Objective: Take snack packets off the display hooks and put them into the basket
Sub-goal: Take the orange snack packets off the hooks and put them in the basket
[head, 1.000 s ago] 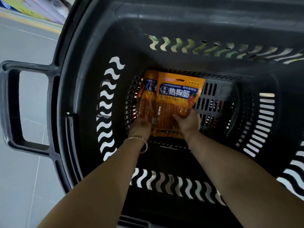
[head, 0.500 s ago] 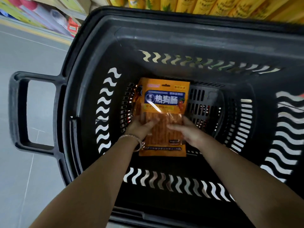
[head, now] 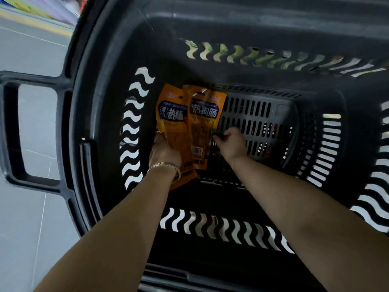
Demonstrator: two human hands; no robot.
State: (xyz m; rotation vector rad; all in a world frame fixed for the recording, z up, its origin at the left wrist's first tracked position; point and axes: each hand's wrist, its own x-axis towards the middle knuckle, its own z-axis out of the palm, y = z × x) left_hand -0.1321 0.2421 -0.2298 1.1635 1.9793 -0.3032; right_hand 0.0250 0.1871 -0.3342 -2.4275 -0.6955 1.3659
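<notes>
Orange plastic snack packets [head: 185,131], two overlapping, are laid inside the black slotted plastic basket [head: 252,24], at its floor's left. The left packet [head: 171,116] is gripped low down by the left hand [head: 164,151]. The right hand [head: 232,144] is curled just beside the right packet [head: 205,131]; whether it is pinched cannot be told.

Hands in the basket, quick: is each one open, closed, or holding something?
Left hand: grips the left orange packet.
Right hand: fingers curled beside the right packet; hold cannot be told.
</notes>
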